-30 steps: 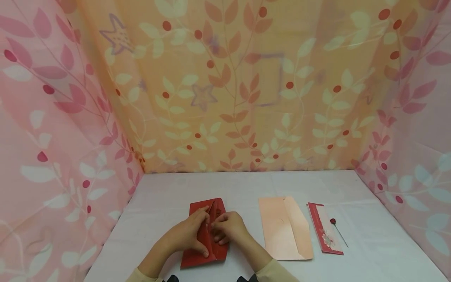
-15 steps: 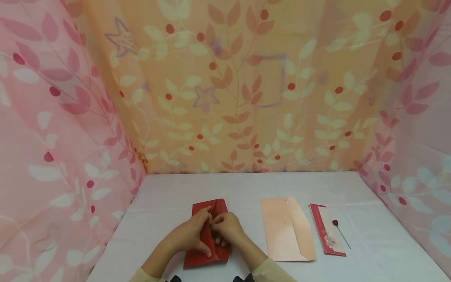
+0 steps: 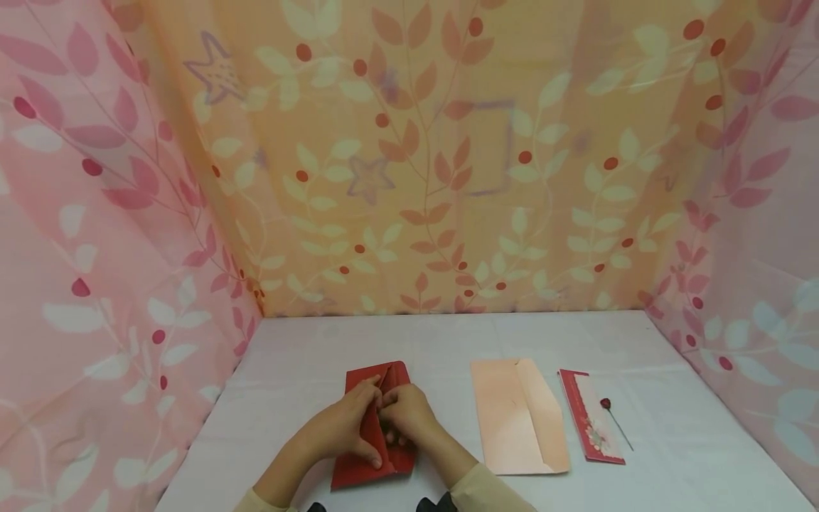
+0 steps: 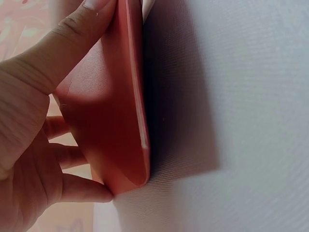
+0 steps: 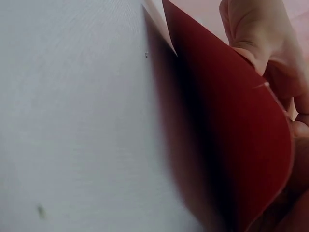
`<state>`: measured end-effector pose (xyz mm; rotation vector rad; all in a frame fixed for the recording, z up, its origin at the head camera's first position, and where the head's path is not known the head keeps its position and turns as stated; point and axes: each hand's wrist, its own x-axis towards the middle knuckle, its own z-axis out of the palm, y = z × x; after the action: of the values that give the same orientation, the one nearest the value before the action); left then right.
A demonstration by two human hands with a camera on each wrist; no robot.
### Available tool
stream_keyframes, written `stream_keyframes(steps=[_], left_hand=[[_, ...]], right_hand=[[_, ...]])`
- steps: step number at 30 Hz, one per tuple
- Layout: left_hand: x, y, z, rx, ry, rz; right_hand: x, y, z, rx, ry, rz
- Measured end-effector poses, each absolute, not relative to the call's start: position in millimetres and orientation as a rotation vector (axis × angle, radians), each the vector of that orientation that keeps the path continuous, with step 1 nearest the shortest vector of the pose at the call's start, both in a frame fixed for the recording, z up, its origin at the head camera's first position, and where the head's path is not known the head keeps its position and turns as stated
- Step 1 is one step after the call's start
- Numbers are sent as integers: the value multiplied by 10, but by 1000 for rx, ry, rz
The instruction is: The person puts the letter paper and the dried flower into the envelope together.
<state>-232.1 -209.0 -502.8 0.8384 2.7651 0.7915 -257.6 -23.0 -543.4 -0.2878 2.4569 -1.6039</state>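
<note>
Right hand [image 3: 406, 416] slightly nearer left hand [image 3: 348, 427], both grips pinching one red envelope [image 3: 358, 466].

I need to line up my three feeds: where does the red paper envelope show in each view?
Head: the red paper envelope lies low and left of centre on the white tablecloth, under both hands.
Left wrist: it fills the centre-left, held on edge by the left hand.
Right wrist: it fills the right side, below the right hand.
Shared landmark: the white tablecloth.
</note>
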Motion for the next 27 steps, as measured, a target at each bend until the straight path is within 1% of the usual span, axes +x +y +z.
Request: stream_keyframes(steps=[14, 23, 27], left_hand=[[-2317, -2113, -5011, 841, 2775, 835], [-2334, -2116, -5040, 869, 2769, 831], [-2338, -2121, -5026, 871, 2768, 833]], right_hand=[[-2635, -342, -5493, -345, 2566, -1556], [-2642, -402, -5494, -396, 2782, -1400], [-2654, -439, -5479, -375, 2843, -1338]])
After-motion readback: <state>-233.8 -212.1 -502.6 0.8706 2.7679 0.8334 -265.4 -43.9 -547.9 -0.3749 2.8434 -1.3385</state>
